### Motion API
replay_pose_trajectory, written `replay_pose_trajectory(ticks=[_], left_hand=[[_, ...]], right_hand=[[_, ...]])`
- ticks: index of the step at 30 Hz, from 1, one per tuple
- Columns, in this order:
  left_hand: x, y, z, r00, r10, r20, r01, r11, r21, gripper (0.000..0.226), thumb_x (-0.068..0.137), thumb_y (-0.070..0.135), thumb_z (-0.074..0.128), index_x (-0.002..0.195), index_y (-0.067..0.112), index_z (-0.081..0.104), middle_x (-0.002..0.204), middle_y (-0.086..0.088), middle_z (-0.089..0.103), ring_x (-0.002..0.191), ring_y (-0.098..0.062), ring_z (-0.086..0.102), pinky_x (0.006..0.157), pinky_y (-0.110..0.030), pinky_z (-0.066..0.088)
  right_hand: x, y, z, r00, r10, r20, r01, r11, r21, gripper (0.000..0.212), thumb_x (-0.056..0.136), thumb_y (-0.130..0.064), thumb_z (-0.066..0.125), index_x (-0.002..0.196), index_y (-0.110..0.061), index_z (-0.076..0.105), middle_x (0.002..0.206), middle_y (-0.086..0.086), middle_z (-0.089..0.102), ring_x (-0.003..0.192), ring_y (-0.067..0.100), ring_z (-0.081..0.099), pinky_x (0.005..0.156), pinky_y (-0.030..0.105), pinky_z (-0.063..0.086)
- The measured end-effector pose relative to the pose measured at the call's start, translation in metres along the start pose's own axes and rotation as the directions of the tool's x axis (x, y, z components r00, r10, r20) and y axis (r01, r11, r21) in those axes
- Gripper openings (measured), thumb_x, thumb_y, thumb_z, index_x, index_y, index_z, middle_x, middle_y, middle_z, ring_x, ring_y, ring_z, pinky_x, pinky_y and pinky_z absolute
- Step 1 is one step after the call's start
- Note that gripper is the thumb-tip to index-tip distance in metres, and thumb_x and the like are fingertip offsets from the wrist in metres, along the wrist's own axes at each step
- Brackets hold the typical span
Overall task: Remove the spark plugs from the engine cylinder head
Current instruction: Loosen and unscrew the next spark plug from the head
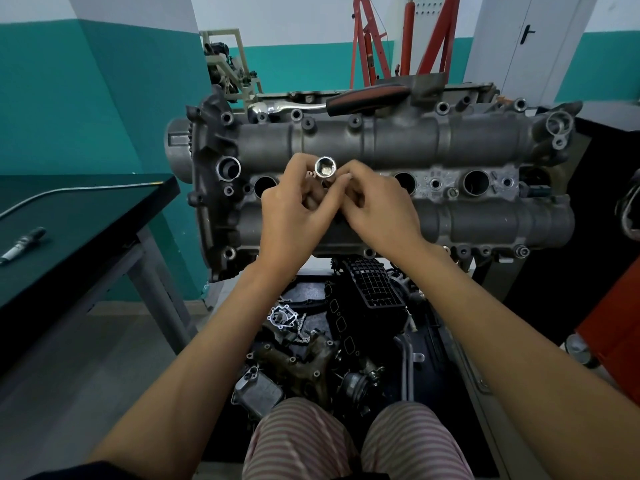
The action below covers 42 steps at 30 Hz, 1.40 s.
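While both hands meet above the engine, the scene sorts by size:
Cylinder head point(381, 143): grey casting across the middle, its open plug wells in a row between the two cam housings.
Worktop point(79, 216): dark, at left, carrying one spark plug point(22, 244) lying loose (well apart from the engine).
Ratchet point(332, 102): red-and-black handle, resting along the head's far edge.
Left hand point(294, 206): fingers curled, pinching the socket.
Right hand point(377, 206): fingers curled onto the same socket.
Socket point(325, 167): chrome, open end up, over the wells.
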<state>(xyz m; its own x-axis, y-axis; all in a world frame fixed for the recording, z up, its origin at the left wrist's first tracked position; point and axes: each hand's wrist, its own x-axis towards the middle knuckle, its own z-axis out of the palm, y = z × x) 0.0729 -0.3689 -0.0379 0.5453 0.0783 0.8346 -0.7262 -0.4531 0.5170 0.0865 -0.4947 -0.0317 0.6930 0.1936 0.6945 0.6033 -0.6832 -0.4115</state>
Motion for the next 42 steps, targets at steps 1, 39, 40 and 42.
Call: replay_pose_trajectory(ticks=[1,39,40,42], left_hand=[[-0.0004,-0.0014,-0.0005,1.0,0.022,0.019,-0.023,1.0,0.02,0.019,0.086,0.019,0.064,0.091,0.002,0.057,0.064,-0.015,0.061,0.052,-0.03,0.056,0.051,-0.044,0.045],[0.0017,0.0009,0.0007,0.999,-0.05,-0.011,0.049,0.998,-0.047,0.019,0.087,0.018,0.065,0.082,0.012,0.048,0.05,-0.011,0.054,0.044,-0.029,0.05,0.045,-0.038,0.04],[0.0021,0.0017,0.0013,0.997,-0.07,-0.021,0.069,0.996,-0.063,0.022,0.085,0.018,0.067,0.079,0.016,0.046,0.052,-0.013,0.054,0.045,-0.03,0.05,0.045,-0.039,0.039],[0.0024,0.0041,0.0016,0.997,-0.079,-0.027,0.077,0.995,-0.066,0.028,0.083,0.02,0.07,0.077,0.026,0.044,0.057,-0.015,0.057,0.048,-0.03,0.05,0.046,-0.042,0.041]], right_hand=[[-0.0006,-0.0002,0.0,1.0,-0.01,0.006,0.011,1.0,-0.014,0.015,0.088,-0.02,0.054,0.101,-0.019,0.06,0.061,-0.01,0.049,0.058,0.01,0.047,0.053,0.028,0.029],[-0.0028,-0.0028,0.0006,0.995,-0.092,-0.028,0.09,0.994,-0.059,0.031,0.09,-0.018,0.05,0.121,-0.018,0.057,0.071,0.003,0.064,0.061,0.022,0.057,0.051,0.03,0.038],[-0.0022,-0.0031,0.0011,0.998,-0.063,-0.016,0.063,0.997,-0.041,0.037,0.089,-0.022,0.052,0.126,-0.02,0.053,0.074,0.001,0.065,0.061,0.02,0.056,0.053,0.03,0.04],[-0.0008,-0.0022,0.0022,1.0,0.012,-0.006,-0.012,1.0,0.0,0.043,0.085,-0.03,0.057,0.127,-0.023,0.049,0.077,-0.006,0.066,0.06,0.01,0.051,0.053,0.025,0.039]])
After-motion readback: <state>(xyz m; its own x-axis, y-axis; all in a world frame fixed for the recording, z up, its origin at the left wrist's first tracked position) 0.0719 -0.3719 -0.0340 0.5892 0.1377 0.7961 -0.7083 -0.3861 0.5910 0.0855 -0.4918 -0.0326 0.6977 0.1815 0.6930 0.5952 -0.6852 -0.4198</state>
